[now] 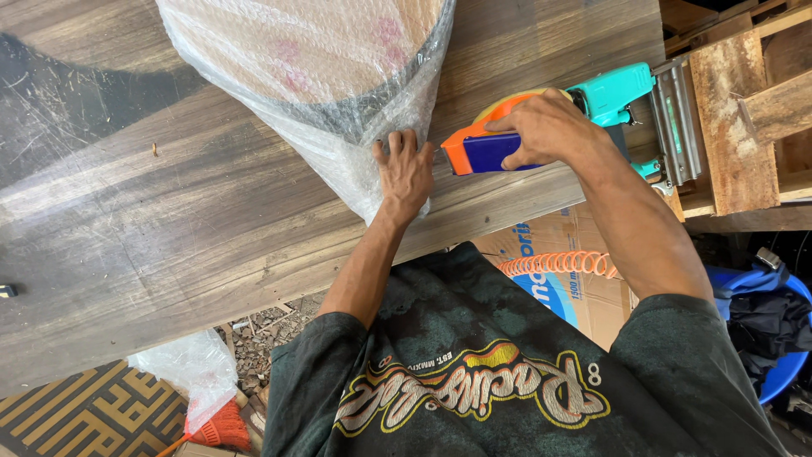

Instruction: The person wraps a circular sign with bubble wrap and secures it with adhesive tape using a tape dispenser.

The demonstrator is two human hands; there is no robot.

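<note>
A round wooden piece wrapped in clear bubble wrap [321, 76] lies on the dark wooden tabletop [169, 228]. My left hand [404, 173] presses flat on the loose end of the wrap near the table's front edge, fingers spread. My right hand [550, 131] grips an orange and blue tape dispenser [478, 152] and holds its front end against the wrap just right of my left hand.
A teal pneumatic nail gun [643, 106] lies on the table behind my right hand. Rough wooden crates [744, 110] stand at the right. Below the table are a cardboard box [558, 254], an orange coiled hose [558, 264], a blue tub with dark cloth [778, 330] and a broom [216, 427].
</note>
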